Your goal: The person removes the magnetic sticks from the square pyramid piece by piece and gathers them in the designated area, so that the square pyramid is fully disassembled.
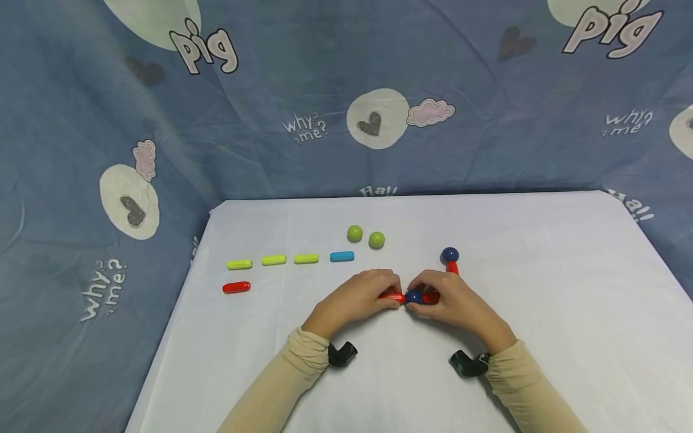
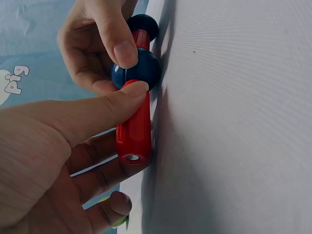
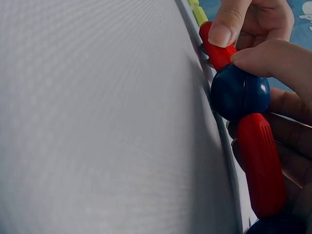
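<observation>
On the white table (image 1: 541, 288) my two hands meet over a chain of toy pieces. My left hand (image 1: 392, 293) pinches a red stick (image 1: 391, 296) (image 2: 134, 131) between thumb and fingers. That stick's end touches a dark blue ball (image 1: 414, 296) (image 2: 139, 70) (image 3: 239, 92). My right hand (image 1: 421, 300) holds this ball, with the thumb (image 3: 273, 56) on it. A second red stick (image 1: 432, 297) (image 3: 261, 163) leaves the ball on the right, along my right fingers. Farther back, another blue ball (image 1: 450, 255) sits on a red stick (image 1: 452, 268).
Three yellow-green sticks (image 1: 274, 260) and a light blue stick (image 1: 342, 257) lie in a row at the left. A loose red stick (image 1: 236, 287) lies below them. Two green balls (image 1: 354, 233) rest behind. A blue printed cloth (image 1: 81, 120) hangs around the table.
</observation>
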Motion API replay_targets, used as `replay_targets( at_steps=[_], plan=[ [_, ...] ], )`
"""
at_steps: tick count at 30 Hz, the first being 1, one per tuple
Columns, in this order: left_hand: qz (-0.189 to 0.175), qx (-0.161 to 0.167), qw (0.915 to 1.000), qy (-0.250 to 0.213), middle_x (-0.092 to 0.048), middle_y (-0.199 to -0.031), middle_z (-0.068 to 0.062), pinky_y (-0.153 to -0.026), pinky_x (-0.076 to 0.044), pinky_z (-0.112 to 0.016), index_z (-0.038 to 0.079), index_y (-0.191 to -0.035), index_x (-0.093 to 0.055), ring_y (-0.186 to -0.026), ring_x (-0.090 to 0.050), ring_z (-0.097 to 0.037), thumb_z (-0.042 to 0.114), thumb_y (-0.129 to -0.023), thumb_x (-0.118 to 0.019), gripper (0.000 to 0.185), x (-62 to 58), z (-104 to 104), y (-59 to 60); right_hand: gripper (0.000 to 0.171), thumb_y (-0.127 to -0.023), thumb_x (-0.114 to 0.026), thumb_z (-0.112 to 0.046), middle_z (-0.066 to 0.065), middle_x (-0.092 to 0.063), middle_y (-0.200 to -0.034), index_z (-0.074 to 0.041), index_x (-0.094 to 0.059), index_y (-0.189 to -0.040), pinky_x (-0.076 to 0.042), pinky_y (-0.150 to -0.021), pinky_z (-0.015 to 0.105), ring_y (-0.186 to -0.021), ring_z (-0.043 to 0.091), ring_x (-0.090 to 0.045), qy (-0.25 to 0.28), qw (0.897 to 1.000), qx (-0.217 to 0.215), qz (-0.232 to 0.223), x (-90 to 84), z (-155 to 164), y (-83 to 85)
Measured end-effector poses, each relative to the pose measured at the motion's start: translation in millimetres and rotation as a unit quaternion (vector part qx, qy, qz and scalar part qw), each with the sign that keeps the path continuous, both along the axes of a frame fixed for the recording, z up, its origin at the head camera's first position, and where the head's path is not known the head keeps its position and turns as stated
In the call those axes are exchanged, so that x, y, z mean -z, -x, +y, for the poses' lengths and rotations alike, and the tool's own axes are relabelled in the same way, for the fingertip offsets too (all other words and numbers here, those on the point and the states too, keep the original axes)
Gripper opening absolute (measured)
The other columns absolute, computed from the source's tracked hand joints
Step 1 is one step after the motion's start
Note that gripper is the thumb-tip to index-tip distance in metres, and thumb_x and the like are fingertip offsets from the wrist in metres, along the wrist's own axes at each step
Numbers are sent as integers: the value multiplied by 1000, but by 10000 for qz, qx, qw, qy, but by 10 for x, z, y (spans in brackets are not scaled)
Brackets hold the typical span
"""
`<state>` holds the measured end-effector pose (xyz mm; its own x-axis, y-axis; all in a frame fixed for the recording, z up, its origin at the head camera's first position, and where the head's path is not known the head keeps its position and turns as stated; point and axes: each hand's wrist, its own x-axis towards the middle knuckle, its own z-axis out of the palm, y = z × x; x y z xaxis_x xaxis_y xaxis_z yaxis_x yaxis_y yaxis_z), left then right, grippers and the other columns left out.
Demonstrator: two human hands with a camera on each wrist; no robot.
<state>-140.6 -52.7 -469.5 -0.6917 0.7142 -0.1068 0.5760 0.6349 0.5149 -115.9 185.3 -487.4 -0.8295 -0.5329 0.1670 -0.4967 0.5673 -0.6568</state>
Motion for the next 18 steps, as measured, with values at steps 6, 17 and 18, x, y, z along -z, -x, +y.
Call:
replay_targets(
  at_steps=[6,17,18],
  plan=[
    [-40,-3,9999,148,-60,-97,8,-81,-46,-22,18,-107,-65,-87,-55,-9,31,-98,-72,17,-40,-1,-16,27,-84,-87,-21,-6,-73,-96,-15,-73,-106,-58,-74,23,-79,3,-64,-28,10000,0,18,-14,-13,-3],
    [-102,-323,9983,467,-60,-95,7,-81,-47,-25,19,-100,-64,-89,-55,-11,22,-94,-78,15,-56,-138,43,27,-83,-88,-18,-5,-74,-95,-14,-73,-105,-59,-75,23,-79,3,-66,41,9998,211,16,0,52,11],
    [-111,-394,9979,497,-60,-95,7,-81,-48,-25,20,-100,-65,-89,-55,-11,22,-93,-79,16,-61,-154,52,27,-82,-88,-17,-5,-74,-95,-13,-73,-104,-59,-74,23,-79,4,-66,58,9997,252,7,1,65,14]
  ],
)
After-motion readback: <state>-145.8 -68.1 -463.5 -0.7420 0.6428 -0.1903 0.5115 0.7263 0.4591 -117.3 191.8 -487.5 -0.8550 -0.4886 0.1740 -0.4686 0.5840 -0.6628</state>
